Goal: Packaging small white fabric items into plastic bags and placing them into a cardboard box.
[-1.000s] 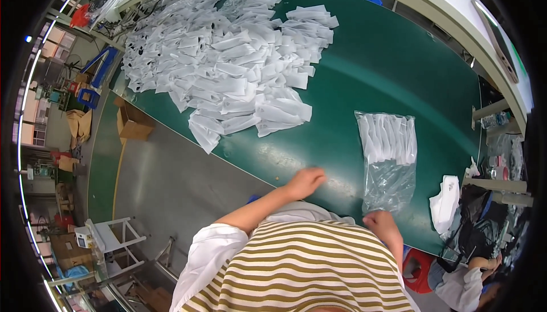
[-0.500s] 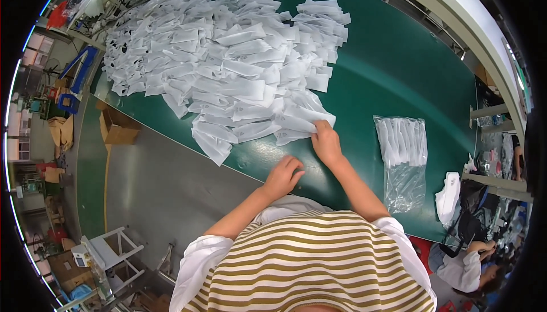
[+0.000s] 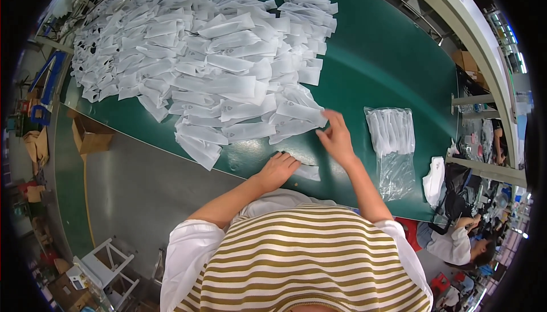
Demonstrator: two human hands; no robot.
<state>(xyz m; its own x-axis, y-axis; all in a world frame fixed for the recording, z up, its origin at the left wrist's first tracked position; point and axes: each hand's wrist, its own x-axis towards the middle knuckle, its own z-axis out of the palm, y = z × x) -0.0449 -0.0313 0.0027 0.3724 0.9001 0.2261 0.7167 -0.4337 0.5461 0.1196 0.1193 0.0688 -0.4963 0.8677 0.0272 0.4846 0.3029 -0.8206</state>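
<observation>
A large heap of flat white translucent packets (image 3: 228, 64) covers the left and middle of the green table (image 3: 370, 55). Palm down near the table's front edge, my left hand (image 3: 277, 170) has its fingers closed over one end of a single white packet (image 3: 308, 172); the other end sticks out to the right. My right hand (image 3: 340, 141) is at the heap's near right corner, thumb and fingers apart. Its fingertips are close to the outermost packet (image 3: 301, 112), and whether they touch it I cannot tell. Nothing shows in its grip.
To the right lies a clear plastic bag (image 3: 393, 147), its upper half filled with a row of white packets. Another white bundle (image 3: 433, 181) rests by the right edge beside a black bag (image 3: 457, 184). A cardboard box (image 3: 91, 135) stands below the left edge; a person (image 3: 456, 243) sits at far right.
A single packet now lies under my left hand near the front edge. My right hand has let go of the packet at the heap's corner and opened. The whole view has shifted slightly.
</observation>
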